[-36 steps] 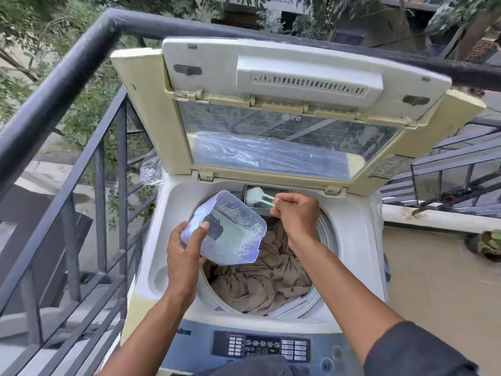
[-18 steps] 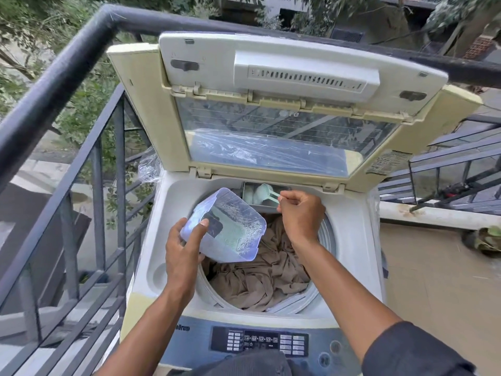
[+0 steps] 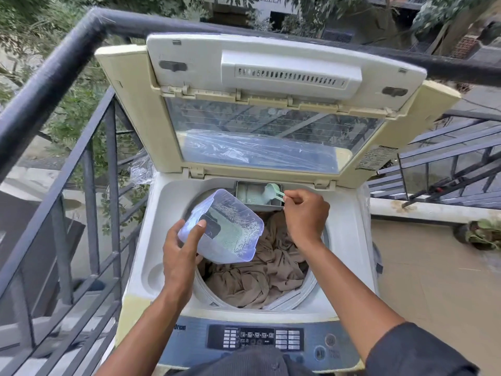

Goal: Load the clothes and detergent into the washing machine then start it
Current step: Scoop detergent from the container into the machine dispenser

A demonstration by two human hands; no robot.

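Beige cloth, crumpled: the clothes [image 3: 260,272] lie loose inside the drum of a top-loading washing machine [image 3: 151,256], filling its near and right part. Head view, looking down.

Lid [image 3: 271,104] folded up and back, clear window panel facing the viewer, plastic film over its lower part.

Left hand [image 3: 180,256] grips a translucent detergent container [image 3: 230,226] at its near-left edge, thumb curled over the rim and pressing on the inside wall. Container held above the left side of the drum, tilted, mouth toward the viewer; pale green-white powder clings to its inside.

Right hand [image 3: 305,213] pinches the handle of a light green scoop [image 3: 272,190] between thumb and curled fingers. Scoop bowl sits over the detergent drawer [image 3: 254,195], a grey compartment at the far edge of the drum opening. Bowl tipped toward the drawer; cannot tell whether powder is in it.

Control panel [image 3: 257,337] runs along the near edge, dark display with rows of buttons, round buttons to its right.

Dark metal railing [image 3: 54,77] runs left and behind the machine. Potted plant [image 3: 485,234] on the tiled floor at far right.
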